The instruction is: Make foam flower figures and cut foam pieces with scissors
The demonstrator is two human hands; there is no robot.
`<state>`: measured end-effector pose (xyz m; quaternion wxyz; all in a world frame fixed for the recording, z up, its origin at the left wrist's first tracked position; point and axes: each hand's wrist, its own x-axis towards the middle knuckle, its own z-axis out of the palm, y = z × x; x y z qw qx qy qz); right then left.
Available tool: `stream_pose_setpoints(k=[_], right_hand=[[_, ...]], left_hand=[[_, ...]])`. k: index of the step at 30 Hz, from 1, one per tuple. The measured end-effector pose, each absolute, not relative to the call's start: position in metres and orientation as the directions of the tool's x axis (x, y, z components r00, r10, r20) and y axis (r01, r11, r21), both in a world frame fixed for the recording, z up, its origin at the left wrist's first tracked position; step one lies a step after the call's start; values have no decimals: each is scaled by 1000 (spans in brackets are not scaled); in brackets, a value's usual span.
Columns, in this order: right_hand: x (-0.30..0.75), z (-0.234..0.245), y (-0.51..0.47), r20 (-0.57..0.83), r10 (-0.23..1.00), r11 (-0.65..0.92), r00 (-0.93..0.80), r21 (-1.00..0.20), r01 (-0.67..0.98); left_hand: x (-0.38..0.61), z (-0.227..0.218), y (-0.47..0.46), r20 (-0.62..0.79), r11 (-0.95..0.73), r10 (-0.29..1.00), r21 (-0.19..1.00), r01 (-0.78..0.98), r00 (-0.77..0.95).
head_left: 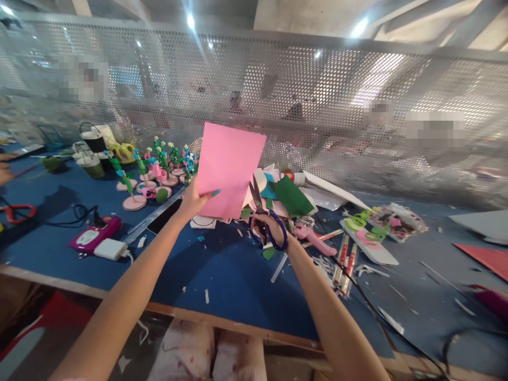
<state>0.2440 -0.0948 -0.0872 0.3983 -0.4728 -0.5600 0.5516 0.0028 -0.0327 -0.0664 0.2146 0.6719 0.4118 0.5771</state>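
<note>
The pink sheet [230, 169], seemingly uncut, is held upright above the bench [222, 275], pinched by the left hand [193, 201], while the right hand [265, 221] grips scissors [257, 200], blades parted beside its lower edge.

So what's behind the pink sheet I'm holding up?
Around the pink sheet in the left hand, a perforated screen shows above and paper scraps peek out at right. Whatever lies directly behind it is covered.

I make out a matt pink paper sheet [230, 169] and scissors [259, 205] with metal blades and glossy blue plastic handles. The surface [226, 275] looks like matt blue cloth (edged in raw wood), backed by a perforated metal screen [337, 100].
</note>
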Motion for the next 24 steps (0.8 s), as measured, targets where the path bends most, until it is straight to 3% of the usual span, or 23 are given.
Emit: stream_pose_setpoints(k=[6,12,15,20,24], right_hand=[[256,-76,-97,-130,916,-91,-381,-989,121],[266,-56,-101,-318,784,-297,-533,-946,128],[271,-51,-101,-350,768,-326,-536,-934,144],[264,-56,-103,-266,866,-200,-424,-960,193],[257,-61,-105,-154,921,-91,-359,-978,186]], left_hand=[[-6,-67,-27,610,-580,792,737,348,30],[-9,-65,-30,602,-565,795,693,448,72],[-9,-63,-33,593,-567,799,689,451,98],[-7,-62,-33,597,-590,793,704,395,121],[-8,-62,-30,532,-546,836,784,295,133]])
